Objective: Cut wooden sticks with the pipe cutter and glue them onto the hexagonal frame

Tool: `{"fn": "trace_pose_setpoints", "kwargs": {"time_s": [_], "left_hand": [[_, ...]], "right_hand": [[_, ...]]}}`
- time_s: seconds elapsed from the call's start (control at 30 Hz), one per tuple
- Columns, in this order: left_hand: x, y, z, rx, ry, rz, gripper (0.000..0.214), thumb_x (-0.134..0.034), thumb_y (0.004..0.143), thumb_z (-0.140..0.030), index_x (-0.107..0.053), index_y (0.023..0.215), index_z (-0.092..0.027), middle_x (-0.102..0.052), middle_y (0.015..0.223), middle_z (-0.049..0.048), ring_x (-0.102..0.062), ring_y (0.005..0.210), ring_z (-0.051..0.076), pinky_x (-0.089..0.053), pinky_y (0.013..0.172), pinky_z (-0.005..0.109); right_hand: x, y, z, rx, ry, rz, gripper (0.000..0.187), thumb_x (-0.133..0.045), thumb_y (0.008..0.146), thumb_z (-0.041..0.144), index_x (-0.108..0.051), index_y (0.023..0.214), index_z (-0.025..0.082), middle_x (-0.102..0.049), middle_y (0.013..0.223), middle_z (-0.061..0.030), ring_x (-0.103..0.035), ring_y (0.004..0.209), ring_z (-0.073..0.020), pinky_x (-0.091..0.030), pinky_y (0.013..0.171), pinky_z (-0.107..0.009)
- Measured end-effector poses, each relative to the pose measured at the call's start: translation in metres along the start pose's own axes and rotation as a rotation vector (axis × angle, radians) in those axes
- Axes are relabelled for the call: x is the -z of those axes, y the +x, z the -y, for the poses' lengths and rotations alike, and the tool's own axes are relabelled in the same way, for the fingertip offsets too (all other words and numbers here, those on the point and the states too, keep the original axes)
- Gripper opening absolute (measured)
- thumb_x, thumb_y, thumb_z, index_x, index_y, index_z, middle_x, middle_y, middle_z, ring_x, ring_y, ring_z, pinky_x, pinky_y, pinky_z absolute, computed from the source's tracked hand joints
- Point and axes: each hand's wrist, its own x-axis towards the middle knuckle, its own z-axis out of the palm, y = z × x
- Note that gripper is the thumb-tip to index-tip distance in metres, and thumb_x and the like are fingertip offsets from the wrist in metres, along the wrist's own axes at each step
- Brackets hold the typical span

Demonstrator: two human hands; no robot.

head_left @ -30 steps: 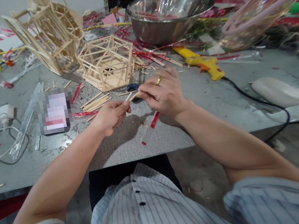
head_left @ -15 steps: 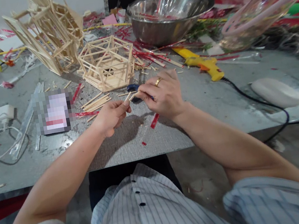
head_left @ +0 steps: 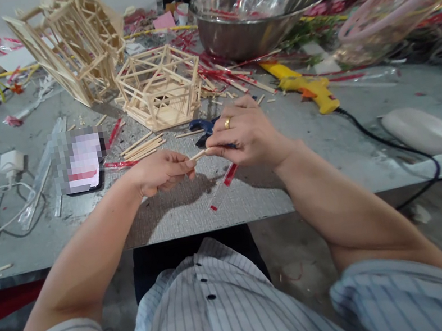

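Observation:
My left hand [head_left: 166, 170] and my right hand [head_left: 243, 133] meet over the front of the grey table. Between their fingertips is a short piece of thin wooden stick [head_left: 197, 156], pinched at both ends. Just behind my right hand lies a dark blue tool [head_left: 201, 126], partly hidden by the fingers; its kind is hard to make out. A small pile of wooden sticks [head_left: 143, 146] rests beyond my left hand. Farther back stands a low many-sided frame [head_left: 160, 88] built of such sticks, and left of it a taller stick structure [head_left: 77, 54].
A yellow glue gun [head_left: 305, 88] lies to the right, its cord running past a white oval object [head_left: 422, 131]. Behind is a steel bowl [head_left: 236, 34]. A phone [head_left: 83, 161] and a white charger [head_left: 11, 164] are at left. Red-and-clear wrappers [head_left: 229, 175] are scattered about.
Two stick ends angled together at the fingertips now appear as one straight piece between both hands. My hands have moved slightly lower, and the view has shifted a little.

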Motion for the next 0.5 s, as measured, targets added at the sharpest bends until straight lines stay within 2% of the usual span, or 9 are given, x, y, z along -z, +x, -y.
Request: {"fn": "trace_pose_setpoints", "kwargs": {"time_s": [0.17,0.37,0.5], "left_hand": [[0.0001,0.0013,0.0007,0.019,-0.005,0.047,0.034,-0.071,0.075,-0.043,-0.06,0.065,-0.013,-0.025,0.039,-0.0095,-0.016,0.032,0.0,-0.005,0.034,0.018],[0.0029,0.0005,0.0005,0.044,0.03,0.086,0.034,-0.07,0.075,-0.045,-0.06,0.067,-0.013,-0.024,0.04,-0.0098,-0.016,0.033,0.001,-0.007,0.034,0.018],[0.0063,-0.003,-0.0012,0.064,0.092,0.14,0.034,-0.073,0.072,-0.045,-0.063,0.07,-0.012,-0.025,0.04,-0.0098,-0.017,0.033,0.001,-0.008,0.033,0.018]], "right_hand": [[0.0029,0.0007,-0.0015,-0.003,0.092,0.079,0.036,-0.045,0.092,0.045,-0.069,0.078,0.023,-0.062,0.067,-0.0017,-0.05,0.075,-0.017,-0.026,0.079,-0.04],[0.0032,0.0022,-0.0013,-0.019,0.214,0.101,0.034,-0.048,0.091,0.044,-0.07,0.077,0.023,-0.06,0.064,-0.0015,-0.05,0.077,-0.0175,-0.025,0.081,-0.04],[0.0049,0.0034,0.0009,0.019,0.35,0.182,0.033,-0.05,0.09,0.045,-0.07,0.076,0.023,-0.062,0.068,-0.0016,-0.05,0.078,-0.017,-0.026,0.082,-0.039]]}}
